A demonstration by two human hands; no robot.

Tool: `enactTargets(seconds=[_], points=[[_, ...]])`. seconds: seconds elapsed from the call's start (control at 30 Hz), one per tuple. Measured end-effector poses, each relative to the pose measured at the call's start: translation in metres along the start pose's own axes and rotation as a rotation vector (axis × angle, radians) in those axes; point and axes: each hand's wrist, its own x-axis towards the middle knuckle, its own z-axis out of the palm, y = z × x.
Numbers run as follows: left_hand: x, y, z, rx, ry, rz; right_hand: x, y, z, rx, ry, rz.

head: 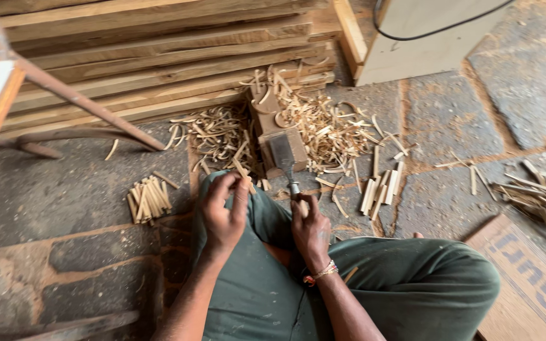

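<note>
Chisel (284, 155) in right hand (311, 228) (gripped).

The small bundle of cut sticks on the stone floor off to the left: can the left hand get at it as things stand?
Probably yes. The bundle of cut sticks lies in the open on the stone floor, with nothing between it and the left hand. That hand already pinches a thin wooden stick, so it would need freeing first.

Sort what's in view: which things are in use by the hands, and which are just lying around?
In use:
left hand pinching a thin wood stick
right hand gripping a chisel
wooden block under the blade

Lying about:
cut sticks
shavings
stacked planks
printed board
</note>
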Motion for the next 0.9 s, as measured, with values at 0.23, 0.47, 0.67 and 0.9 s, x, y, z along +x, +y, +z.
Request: enactTargets(seconds=[0.23,0.47,0.67,0.9], points=[[0.007,-0.015,-0.042,-0.641,0.041,-0.722,0.001,0.003,0.003,-0.010,-0.065,0.050],[0.002,-0.007,-0.052,-0.590,-0.040,-0.518,0.000,-0.001,0.001,-0.018,-0.031,0.003],[0.001,0.004,-0.053,-0.480,-0.067,-0.438,-0.001,-0.005,0.000,-0.019,-0.031,0.019],[0.005,0.015,-0.056,-0.514,-0.105,-0.445,-0.001,-0.006,-0.001,-0.021,-0.037,0.026]])
